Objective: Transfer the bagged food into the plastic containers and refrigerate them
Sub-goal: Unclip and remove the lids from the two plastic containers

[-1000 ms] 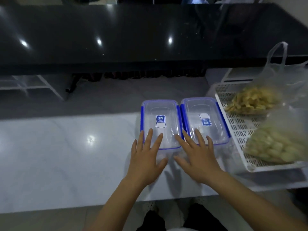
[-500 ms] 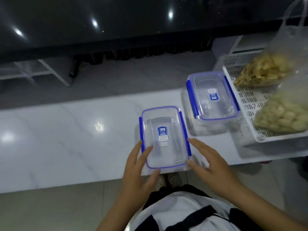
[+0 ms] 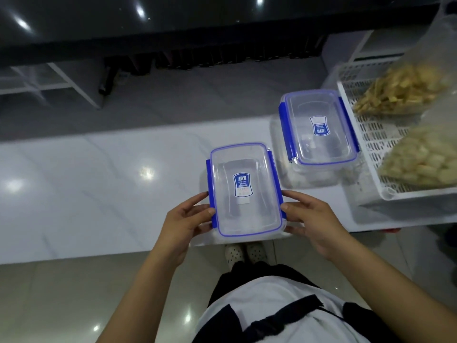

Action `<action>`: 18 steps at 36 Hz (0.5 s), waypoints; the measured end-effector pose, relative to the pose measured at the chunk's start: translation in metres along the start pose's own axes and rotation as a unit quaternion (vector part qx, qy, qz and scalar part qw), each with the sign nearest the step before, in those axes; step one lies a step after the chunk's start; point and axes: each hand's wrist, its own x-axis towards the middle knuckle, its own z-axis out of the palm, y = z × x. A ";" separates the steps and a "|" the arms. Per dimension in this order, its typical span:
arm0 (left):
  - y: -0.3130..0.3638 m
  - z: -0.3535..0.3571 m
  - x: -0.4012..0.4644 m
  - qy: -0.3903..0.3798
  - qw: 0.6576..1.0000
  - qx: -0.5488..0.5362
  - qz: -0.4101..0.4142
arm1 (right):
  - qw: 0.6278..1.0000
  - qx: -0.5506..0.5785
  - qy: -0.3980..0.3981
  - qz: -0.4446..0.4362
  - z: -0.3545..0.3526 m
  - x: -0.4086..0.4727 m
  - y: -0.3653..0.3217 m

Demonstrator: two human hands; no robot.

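Directly between both hands sits a lidded clear container (image 3: 246, 189), its long axis pointing away from the person. Left hand (image 3: 184, 220) and right hand (image 3: 314, 220) each pinch a blue side latch. Beyond the right hand: a second container (image 3: 319, 127), then bagged food (image 3: 400, 87) in a white tray (image 3: 371, 144).

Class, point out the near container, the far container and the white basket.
near container (image 3: 244, 189): head view, on the lid label.
far container (image 3: 319, 126): head view, on the lid label.
white basket (image 3: 385, 195): head view, on the near corner rim.
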 end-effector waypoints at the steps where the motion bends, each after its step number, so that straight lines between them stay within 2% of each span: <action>1: -0.002 0.000 0.001 -0.002 1.000 -0.003 0.000 | 1.000 0.002 -0.004 -0.002 -0.002 0.001 0.001; 10: -0.011 -0.010 0.011 -0.042 0.998 -0.036 -0.027 | 0.999 0.023 -0.020 0.019 -0.026 0.012 0.003; 13: -0.010 -0.011 0.011 -0.061 0.997 -0.044 -0.029 | 1.000 -0.003 -0.017 0.000 -0.031 0.011 0.005; 16: -0.009 -0.008 0.007 -0.024 0.999 -0.032 0.005 | 0.998 -0.042 0.020 -0.046 -0.034 0.009 0.007; 18: -0.009 -0.005 0.002 0.009 0.999 0.023 0.045 | 0.991 -0.082 0.038 -0.097 -0.036 0.005 0.007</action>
